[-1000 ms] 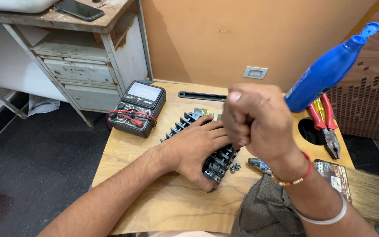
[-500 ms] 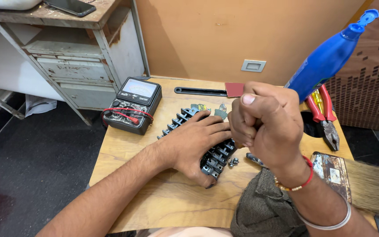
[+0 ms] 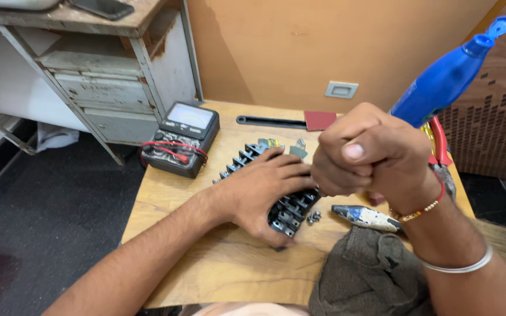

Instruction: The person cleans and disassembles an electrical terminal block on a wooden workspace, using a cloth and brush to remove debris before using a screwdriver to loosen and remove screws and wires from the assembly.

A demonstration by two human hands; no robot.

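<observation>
A long black terminal block point(image 3: 291, 212) lies slantwise on the wooden table point(image 3: 206, 275). My left hand point(image 3: 265, 190) is spread over its middle, thumb hooked under its near side, holding it down. My right hand point(image 3: 370, 153) is a tight fist just right of and above the block, thumb on top. A dark red stub point(image 3: 376, 199) sticks out below the fist; what else it grips is hidden. Small loose screws point(image 3: 313, 217) lie by the block's near end.
A black multimeter point(image 3: 184, 138) with red leads sits at the table's left. Other items are a flat black bar point(image 3: 267, 122), red-handled pliers point(image 3: 440, 149), a blue bottle point(image 3: 449, 76), a paint-stained tool point(image 3: 365, 217), a grey cloth point(image 3: 370, 275) and a metal cabinet point(image 3: 106, 88).
My right fist has shifted slightly right and stays clenched over the block. My left hand remains on the block.
</observation>
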